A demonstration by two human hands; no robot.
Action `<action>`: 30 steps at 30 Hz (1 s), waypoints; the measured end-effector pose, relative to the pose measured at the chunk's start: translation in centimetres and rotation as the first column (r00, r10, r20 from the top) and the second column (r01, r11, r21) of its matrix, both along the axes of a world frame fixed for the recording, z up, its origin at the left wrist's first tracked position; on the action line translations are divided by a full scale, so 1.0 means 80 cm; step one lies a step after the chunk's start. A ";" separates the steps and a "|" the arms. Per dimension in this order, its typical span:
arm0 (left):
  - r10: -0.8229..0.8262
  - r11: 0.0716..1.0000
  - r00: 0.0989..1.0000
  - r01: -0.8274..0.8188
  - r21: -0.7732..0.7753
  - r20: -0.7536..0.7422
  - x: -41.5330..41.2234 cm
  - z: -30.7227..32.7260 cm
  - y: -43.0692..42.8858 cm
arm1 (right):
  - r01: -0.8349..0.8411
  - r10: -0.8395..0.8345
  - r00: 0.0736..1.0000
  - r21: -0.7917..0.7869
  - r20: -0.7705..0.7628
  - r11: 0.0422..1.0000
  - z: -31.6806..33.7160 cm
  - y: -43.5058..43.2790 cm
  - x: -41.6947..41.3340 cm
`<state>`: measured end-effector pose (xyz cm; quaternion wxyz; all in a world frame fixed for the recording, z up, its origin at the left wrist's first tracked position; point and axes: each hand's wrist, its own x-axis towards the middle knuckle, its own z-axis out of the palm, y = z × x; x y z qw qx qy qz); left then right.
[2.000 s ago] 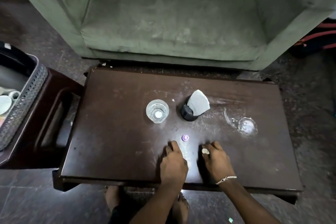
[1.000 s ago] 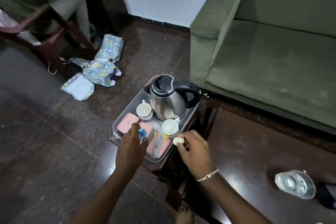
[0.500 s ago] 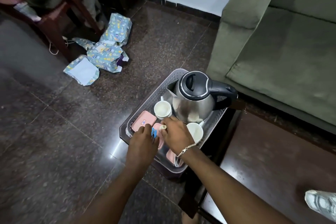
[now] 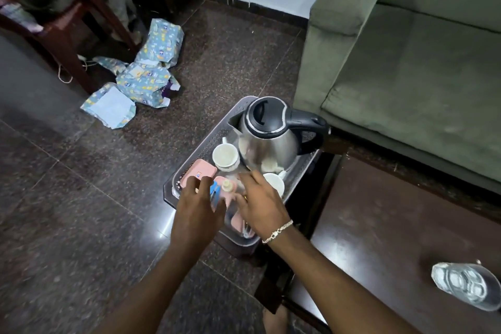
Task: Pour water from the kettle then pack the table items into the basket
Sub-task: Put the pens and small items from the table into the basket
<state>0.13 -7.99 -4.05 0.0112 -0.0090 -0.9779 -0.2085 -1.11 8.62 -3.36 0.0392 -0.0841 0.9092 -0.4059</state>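
Note:
A grey perforated basket (image 4: 205,140) stands on a low dark stand left of the wooden table (image 4: 379,225). Inside it are a steel kettle (image 4: 271,141) with a black lid and handle, two white cups (image 4: 225,156) (image 4: 275,183) and a pink box (image 4: 200,172). My left hand (image 4: 198,206) and my right hand (image 4: 260,200) hover over the basket's near end, fingers spread. Between them lie a small blue item (image 4: 214,193) and a small cream-capped bottle (image 4: 226,186). A glass of water (image 4: 466,287) stands on the table at the lower right.
A green sofa (image 4: 406,76) runs behind the table and basket. Crumpled patterned wrapping paper (image 4: 141,81) lies on the dark tiled floor to the left. A wooden chair (image 4: 54,22) with a seated person's legs is at the top left.
I turned from the table to the basket carrying small items in both hands. My fingers have since spread over the basket's near end, and the blue item and small bottle now lie there.

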 end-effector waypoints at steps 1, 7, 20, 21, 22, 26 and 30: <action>-0.002 1.000 0.999 0.002 0.005 -0.034 0.005 0.005 0.009 | 0.036 -0.036 0.999 -0.023 -0.015 0.999 0.004 0.014 0.016; -0.146 0.987 0.983 0.153 0.058 -0.110 0.057 0.023 0.103 | 0.217 -0.217 0.976 -0.082 0.000 0.973 0.007 0.131 0.144; -0.610 0.790 0.769 0.572 0.220 0.191 0.271 -0.033 0.467 | 0.538 -0.575 0.802 0.222 0.162 0.813 -0.046 0.470 0.425; -0.633 0.773 0.746 0.591 0.230 0.208 0.286 -0.040 0.494 | 0.556 -0.600 0.783 0.249 0.164 0.793 -0.052 0.493 0.441; -0.652 0.757 0.724 0.605 0.246 0.224 0.300 -0.049 0.519 | 0.578 -0.628 0.761 0.268 0.165 0.771 -0.057 0.514 0.456; -0.703 0.711 0.658 0.653 0.262 0.270 0.341 -0.082 0.601 | 0.634 -0.701 0.684 0.312 0.201 0.708 -0.074 0.573 0.500; -0.699 0.712 0.630 0.660 0.241 0.338 0.360 -0.115 0.654 | 0.633 -0.708 0.666 0.325 0.235 0.703 -0.094 0.607 0.522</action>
